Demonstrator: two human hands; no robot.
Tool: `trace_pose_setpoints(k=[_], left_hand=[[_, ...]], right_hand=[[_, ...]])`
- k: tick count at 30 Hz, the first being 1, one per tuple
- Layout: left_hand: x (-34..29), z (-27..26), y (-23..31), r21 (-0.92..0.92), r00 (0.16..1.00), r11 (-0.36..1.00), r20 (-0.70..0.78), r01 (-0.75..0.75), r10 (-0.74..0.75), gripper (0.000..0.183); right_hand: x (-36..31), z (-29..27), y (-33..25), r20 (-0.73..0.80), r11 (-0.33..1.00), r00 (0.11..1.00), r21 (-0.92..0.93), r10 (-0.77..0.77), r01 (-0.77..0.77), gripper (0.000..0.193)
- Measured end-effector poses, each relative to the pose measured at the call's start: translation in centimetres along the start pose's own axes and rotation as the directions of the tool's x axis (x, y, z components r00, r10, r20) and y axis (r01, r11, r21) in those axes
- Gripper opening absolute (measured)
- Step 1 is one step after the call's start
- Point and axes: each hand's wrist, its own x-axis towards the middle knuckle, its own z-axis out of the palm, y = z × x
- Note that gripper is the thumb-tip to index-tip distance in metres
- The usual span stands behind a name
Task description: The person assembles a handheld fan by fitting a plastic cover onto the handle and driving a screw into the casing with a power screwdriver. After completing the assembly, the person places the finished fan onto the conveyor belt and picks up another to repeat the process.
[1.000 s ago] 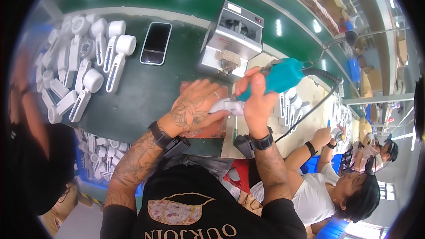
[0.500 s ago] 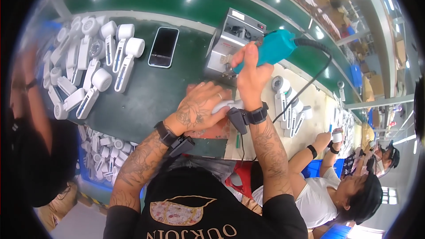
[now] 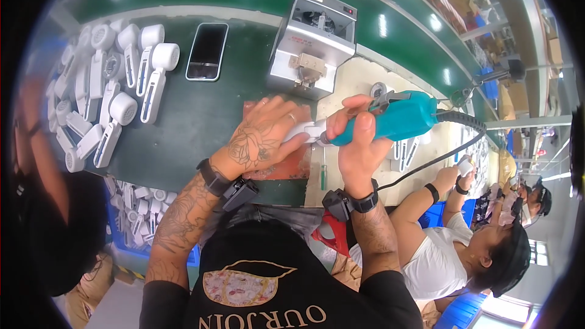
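Observation:
My left hand (image 3: 262, 137) lies over an orange-red mat (image 3: 283, 172), its fingers closed on a white handheld fan (image 3: 309, 130), most of which they hide. In my right hand (image 3: 361, 152) is a teal electric screwdriver (image 3: 402, 119), held level with its cable running off to the right. The screwdriver's tip meets the end of the white fan beside my left fingers; whether it sits in a screw is too small to tell. Just beyond both hands stands a grey metal screw feeder (image 3: 311, 49).
Many white fans (image 3: 159, 76) are heaped at the left, near a phone (image 3: 207, 52). A blue bin (image 3: 125, 247) of white parts sits below the table edge. A green-handled screwdriver (image 3: 323, 176) lies right of the mat. Another person (image 3: 439, 256) works at the right.
My right hand has brought the electric screwdriver from the screw feeder down toward me, swinging it level, its tip now at the white fan. My left hand keeps its hold.

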Motion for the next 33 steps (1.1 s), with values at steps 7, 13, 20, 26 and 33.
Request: trace_pose_setpoints(k=[7, 13, 20, 26, 33], left_hand=[[0.1, 0.5, 0.2, 0.016, 1.0, 1.0, -0.017, -0.024, 0.024, 0.032], [0.5, 0.5, 0.3, 0.023, 0.999, 0.999, 0.002, -0.039, 0.039, 0.033], [0.2, -0.2, -0.2, 0.009, 0.994, 0.996, -0.068, -0.087, 0.087, 0.033], [-2.5, 0.1, 2.3, 0.444, 0.915, 0.84, -0.099, -0.312, 0.392, 0.046], [-10.6, -14.6, -3.7, -0.488, 0.526, 0.799, -0.603, 0.352, -0.6, 0.043]], right_hand=[[-0.8, -0.4, 1.3, -0.03, 0.999, 0.999, 0.032, 0.032, -0.031, 0.048], [-0.6, -0.6, 1.6, 0.017, 0.999, 1.0, 0.048, -0.004, 0.003, 0.043], [-1.4, -1.2, 3.8, -0.174, 0.998, 0.984, -0.054, 0.033, -0.043, 0.031], [-2.9, -0.8, -3.1, -0.266, 0.927, 0.964, 0.361, -0.003, 0.103, 0.044], [-6.9, -2.1, -3.7, -0.181, 0.957, 0.983, 0.281, -0.021, 0.073, 0.049]])
